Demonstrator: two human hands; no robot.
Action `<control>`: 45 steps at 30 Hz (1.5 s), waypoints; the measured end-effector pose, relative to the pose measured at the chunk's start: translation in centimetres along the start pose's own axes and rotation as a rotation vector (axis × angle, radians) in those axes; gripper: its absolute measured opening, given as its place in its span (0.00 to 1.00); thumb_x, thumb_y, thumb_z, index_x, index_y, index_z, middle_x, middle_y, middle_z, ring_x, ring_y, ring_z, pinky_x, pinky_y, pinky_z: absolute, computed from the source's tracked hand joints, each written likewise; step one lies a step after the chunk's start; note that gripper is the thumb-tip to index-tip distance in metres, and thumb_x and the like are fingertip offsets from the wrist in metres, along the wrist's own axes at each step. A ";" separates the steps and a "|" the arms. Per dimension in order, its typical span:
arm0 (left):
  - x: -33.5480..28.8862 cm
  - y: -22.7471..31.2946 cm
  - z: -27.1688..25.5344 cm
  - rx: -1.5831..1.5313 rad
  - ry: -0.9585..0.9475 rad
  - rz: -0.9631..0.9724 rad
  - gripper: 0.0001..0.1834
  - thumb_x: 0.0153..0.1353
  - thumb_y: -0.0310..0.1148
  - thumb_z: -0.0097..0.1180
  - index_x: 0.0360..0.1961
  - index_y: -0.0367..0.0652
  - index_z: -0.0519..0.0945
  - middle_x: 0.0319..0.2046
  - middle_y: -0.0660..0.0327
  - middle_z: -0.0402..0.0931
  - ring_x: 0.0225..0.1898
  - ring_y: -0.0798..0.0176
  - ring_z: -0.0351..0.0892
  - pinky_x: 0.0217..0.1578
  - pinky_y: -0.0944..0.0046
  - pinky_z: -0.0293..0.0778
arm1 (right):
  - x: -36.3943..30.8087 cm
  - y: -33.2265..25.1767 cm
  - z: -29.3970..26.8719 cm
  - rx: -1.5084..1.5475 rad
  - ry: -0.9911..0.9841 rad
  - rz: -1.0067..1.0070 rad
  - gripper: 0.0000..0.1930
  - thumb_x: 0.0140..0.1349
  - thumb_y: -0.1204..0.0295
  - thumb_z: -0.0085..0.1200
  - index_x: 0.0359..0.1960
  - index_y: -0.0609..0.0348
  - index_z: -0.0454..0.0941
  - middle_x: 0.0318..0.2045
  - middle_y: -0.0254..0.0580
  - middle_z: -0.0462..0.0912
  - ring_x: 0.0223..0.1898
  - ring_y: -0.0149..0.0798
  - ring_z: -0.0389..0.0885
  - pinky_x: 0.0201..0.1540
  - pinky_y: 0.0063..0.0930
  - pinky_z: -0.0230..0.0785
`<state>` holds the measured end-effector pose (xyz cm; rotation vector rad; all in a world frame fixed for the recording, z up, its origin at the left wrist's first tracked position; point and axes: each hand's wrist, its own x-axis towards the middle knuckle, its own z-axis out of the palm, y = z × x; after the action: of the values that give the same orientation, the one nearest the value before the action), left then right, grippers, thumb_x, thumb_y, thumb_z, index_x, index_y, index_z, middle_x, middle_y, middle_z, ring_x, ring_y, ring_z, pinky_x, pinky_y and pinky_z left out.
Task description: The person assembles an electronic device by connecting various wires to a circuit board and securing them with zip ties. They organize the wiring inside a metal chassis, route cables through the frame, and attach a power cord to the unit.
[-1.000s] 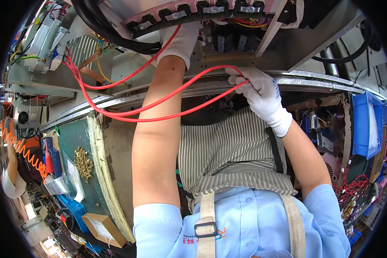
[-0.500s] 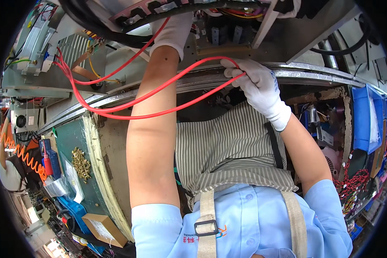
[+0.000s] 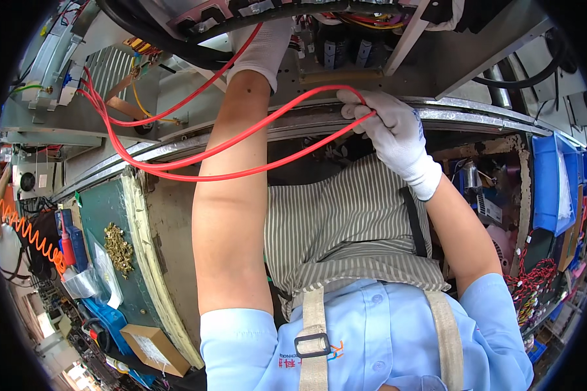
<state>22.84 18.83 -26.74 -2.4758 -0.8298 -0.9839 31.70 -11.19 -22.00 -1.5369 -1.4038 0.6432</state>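
Thick red cables (image 3: 209, 151) run from the metal assembly at the left in long loops, crossing over my left forearm. My right hand (image 3: 391, 130), in a white knit glove, is closed around the looped cables at the front edge of the open metal cabinet (image 3: 411, 91). Deep inside the cabinet is my gloved left hand (image 3: 267, 49), with its fingers hidden behind a frame and black cable. Another red strand passes in front of its wrist and goes upward, its end out of sight.
Black cables (image 3: 156, 42) and dark cylindrical parts (image 3: 332, 51) fill the cabinet above. At the left, a green work surface (image 3: 101, 208) bears a pile of brass-coloured fasteners (image 3: 118, 250) and a cardboard box (image 3: 153, 348). Blue bins (image 3: 554, 186) hang at the right, above bundled red-black wires (image 3: 535, 277).
The view has shifted slightly. My right hand keeps its hold on the red cables, and my left hand stays inside the cabinet.
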 end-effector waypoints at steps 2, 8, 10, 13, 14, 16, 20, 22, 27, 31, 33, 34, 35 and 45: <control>0.0 0.1 0.0 -0.008 0.024 0.000 0.21 0.69 0.40 0.42 0.60 0.47 0.71 0.59 0.50 0.69 0.63 0.50 0.66 0.62 0.48 0.62 | 0.1 -0.2 0.1 -0.006 0.015 -0.022 0.20 0.64 0.79 0.42 0.56 0.68 0.76 0.40 0.44 0.83 0.32 0.27 0.78 0.39 0.21 0.74; 0.0 0.2 -0.1 -0.056 -0.005 -0.025 0.23 0.70 0.44 0.42 0.61 0.48 0.69 0.62 0.51 0.66 0.65 0.50 0.63 0.64 0.49 0.60 | -0.1 0.1 0.2 0.020 0.016 -0.005 0.18 0.67 0.77 0.43 0.56 0.67 0.77 0.39 0.42 0.83 0.31 0.27 0.78 0.37 0.20 0.72; 0.1 0.3 0.1 -0.053 -0.008 -0.024 0.23 0.70 0.45 0.41 0.62 0.48 0.68 0.62 0.51 0.65 0.66 0.50 0.62 0.65 0.49 0.59 | -0.1 0.1 0.2 0.019 0.019 -0.002 0.18 0.67 0.77 0.43 0.56 0.66 0.77 0.39 0.42 0.83 0.31 0.27 0.78 0.36 0.20 0.72; -0.4 0.2 -0.1 -0.049 -0.018 -0.030 0.25 0.69 0.47 0.41 0.63 0.49 0.67 0.63 0.51 0.64 0.66 0.50 0.61 0.65 0.49 0.58 | -0.1 -0.1 0.1 0.017 0.007 0.020 0.18 0.68 0.77 0.44 0.56 0.66 0.77 0.39 0.42 0.83 0.31 0.27 0.78 0.36 0.20 0.72; -0.7 -0.1 -0.4 -0.044 -0.023 -0.037 0.25 0.69 0.47 0.41 0.63 0.49 0.67 0.64 0.52 0.63 0.67 0.50 0.60 0.65 0.49 0.58 | 0.0 -0.1 0.2 0.011 0.003 0.010 0.17 0.68 0.76 0.44 0.56 0.66 0.77 0.39 0.42 0.83 0.31 0.27 0.78 0.36 0.20 0.72; -0.9 -0.2 -0.4 -0.044 -0.037 -0.042 0.26 0.69 0.48 0.40 0.64 0.49 0.67 0.64 0.52 0.62 0.67 0.50 0.59 0.66 0.49 0.57 | 0.1 -0.1 0.2 -0.002 0.008 -0.009 0.17 0.68 0.75 0.44 0.55 0.66 0.77 0.39 0.42 0.84 0.31 0.27 0.79 0.36 0.20 0.73; -0.8 0.0 0.3 -0.067 -0.072 -0.035 0.28 0.69 0.50 0.40 0.65 0.50 0.65 0.66 0.52 0.61 0.68 0.49 0.57 0.67 0.49 0.55 | 0.1 0.1 0.5 0.020 0.090 -0.045 0.17 0.62 0.74 0.48 0.52 0.65 0.79 0.33 0.45 0.82 0.30 0.37 0.80 0.36 0.28 0.72; -0.7 -0.2 0.4 -0.072 -0.091 -0.041 0.28 0.69 0.51 0.39 0.65 0.50 0.65 0.66 0.52 0.60 0.68 0.49 0.57 0.67 0.49 0.55 | 0.1 0.1 0.7 0.029 0.111 -0.060 0.18 0.59 0.74 0.50 0.50 0.65 0.79 0.30 0.46 0.82 0.29 0.42 0.81 0.37 0.31 0.72; -0.7 -0.3 0.5 -0.093 -0.143 -0.070 0.30 0.68 0.54 0.38 0.67 0.51 0.63 0.68 0.53 0.58 0.70 0.49 0.54 0.68 0.49 0.53 | 0.4 -0.7 0.3 -0.017 0.087 -0.083 0.17 0.61 0.73 0.50 0.51 0.66 0.79 0.29 0.46 0.82 0.29 0.43 0.82 0.36 0.31 0.73; -0.5 -0.1 0.9 -0.106 -0.180 -0.081 0.32 0.68 0.55 0.38 0.68 0.51 0.62 0.69 0.53 0.56 0.71 0.49 0.52 0.69 0.49 0.51 | 0.3 -1.0 0.4 0.019 0.087 -0.035 0.17 0.62 0.74 0.50 0.51 0.66 0.79 0.29 0.46 0.83 0.27 0.40 0.82 0.34 0.29 0.73; -0.3 -0.1 0.9 -0.108 -0.196 -0.085 0.33 0.68 0.56 0.37 0.69 0.52 0.62 0.70 0.54 0.55 0.71 0.49 0.52 0.69 0.49 0.51 | 0.4 -0.4 0.4 -0.022 0.102 -0.083 0.17 0.61 0.75 0.50 0.51 0.66 0.79 0.29 0.47 0.83 0.27 0.39 0.82 0.34 0.29 0.73; -0.2 -0.2 1.0 -0.105 -0.204 -0.088 0.33 0.68 0.57 0.37 0.69 0.52 0.61 0.70 0.54 0.54 0.71 0.49 0.51 0.69 0.49 0.50 | 0.3 -0.5 0.5 -0.020 0.106 -0.078 0.17 0.61 0.75 0.49 0.51 0.66 0.79 0.29 0.47 0.83 0.27 0.40 0.82 0.35 0.29 0.73; -0.3 -0.2 1.1 -0.103 -0.216 -0.090 0.34 0.68 0.57 0.37 0.69 0.52 0.61 0.71 0.54 0.54 0.72 0.49 0.51 0.70 0.49 0.50 | 0.3 -0.6 0.5 -0.017 0.110 -0.073 0.17 0.60 0.75 0.49 0.50 0.66 0.79 0.29 0.47 0.83 0.28 0.40 0.82 0.35 0.30 0.73; -4.7 -4.3 7.9 0.637 -0.200 -0.069 0.38 0.67 0.62 0.35 0.72 0.54 0.58 0.74 0.55 0.50 0.74 0.48 0.46 0.72 0.49 0.46 | 0.5 -1.7 0.4 -0.005 0.002 -0.035 0.16 0.64 0.74 0.47 0.49 0.67 0.80 0.35 0.48 0.86 0.32 0.38 0.83 0.40 0.28 0.74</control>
<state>21.34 24.34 -35.16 -2.0123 -1.0936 -0.3962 30.63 -10.76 -20.56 -1.5138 -1.4290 0.6173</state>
